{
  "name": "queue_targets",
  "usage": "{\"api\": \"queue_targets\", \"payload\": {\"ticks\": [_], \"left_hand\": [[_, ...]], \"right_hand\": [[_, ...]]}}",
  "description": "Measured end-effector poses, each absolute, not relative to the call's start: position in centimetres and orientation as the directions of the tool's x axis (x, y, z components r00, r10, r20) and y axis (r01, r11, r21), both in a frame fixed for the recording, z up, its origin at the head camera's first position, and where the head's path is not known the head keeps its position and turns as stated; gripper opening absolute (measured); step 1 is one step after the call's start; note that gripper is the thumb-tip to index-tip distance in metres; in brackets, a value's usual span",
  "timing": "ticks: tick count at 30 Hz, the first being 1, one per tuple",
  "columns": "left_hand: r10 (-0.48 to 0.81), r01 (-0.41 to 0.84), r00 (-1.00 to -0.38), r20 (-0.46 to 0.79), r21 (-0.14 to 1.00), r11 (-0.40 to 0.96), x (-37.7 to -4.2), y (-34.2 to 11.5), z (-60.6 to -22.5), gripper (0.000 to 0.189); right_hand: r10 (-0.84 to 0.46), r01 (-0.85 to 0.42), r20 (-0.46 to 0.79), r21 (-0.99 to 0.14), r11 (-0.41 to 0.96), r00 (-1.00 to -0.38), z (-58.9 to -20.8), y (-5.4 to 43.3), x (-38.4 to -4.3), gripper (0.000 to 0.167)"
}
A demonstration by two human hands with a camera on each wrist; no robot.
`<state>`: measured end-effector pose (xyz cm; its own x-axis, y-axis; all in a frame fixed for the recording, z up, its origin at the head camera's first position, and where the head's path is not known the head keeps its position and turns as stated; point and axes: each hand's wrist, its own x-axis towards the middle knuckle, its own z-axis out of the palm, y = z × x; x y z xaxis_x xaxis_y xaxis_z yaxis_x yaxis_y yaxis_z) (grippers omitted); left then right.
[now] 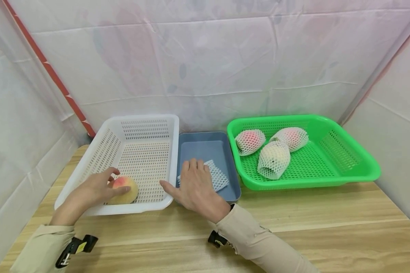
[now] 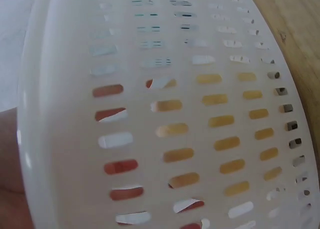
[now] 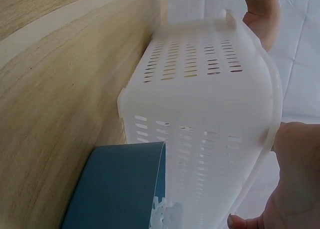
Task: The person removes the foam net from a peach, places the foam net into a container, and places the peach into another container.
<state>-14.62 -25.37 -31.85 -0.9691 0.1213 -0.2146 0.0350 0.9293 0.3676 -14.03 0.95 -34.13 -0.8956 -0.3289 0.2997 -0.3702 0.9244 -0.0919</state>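
Note:
In the head view a yellow and red peach (image 1: pixel 126 191) lies in the near end of the white basket (image 1: pixel 172 159). My left hand (image 1: pixel 93 189) reaches over the basket's near-left rim and holds the peach, thumb across its top. Through the slots of the basket wall (image 2: pixel 65 139), the left wrist view shows yellow and red patches. Spread over the blue-grey tray (image 1: pixel 205 142) is my right hand (image 1: pixel 198 185), its thumb pointing over the white basket's right rim. A white foam net (image 1: pixel 218 178) lies in the tray, partly hidden under that hand.
At the right stands a green basket (image 1: pixel 345 167) with three fruits in foam nets, one of them a pale netted fruit (image 1: pixel 274 159) at the front. A wooden table (image 1: pixel 294 223) carries everything. White cloth walls (image 1: pixel 208 68) close off the back and sides.

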Motion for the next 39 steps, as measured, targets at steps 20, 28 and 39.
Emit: {"api": "queue_targets", "payload": {"ticks": [20, 28, 39], "left_hand": [[0.243, 0.392, -0.907, 0.345, 0.474, 0.789, -12.7, -17.0, -29.4, 0.019], [0.339, 0.534, -0.835, 0.434, 0.486, 0.692, -12.9, -12.9, -30.0, 0.016], [0.385, 0.539, -0.841, 0.38, 0.53, 0.654, -13.5, -9.6, -30.9, 0.02]], "right_hand": [[-0.376, -0.409, 0.224, -0.124, 0.904, -0.899, -30.6, 4.6, -13.9, 0.048], [-0.344, -0.389, 0.349, -0.065, 0.919, -0.872, -29.3, 10.1, -14.8, 0.034], [-0.265, -0.306, 0.345, -0.069, 0.949, -0.9, -29.3, 14.0, -15.3, 0.034]]}}
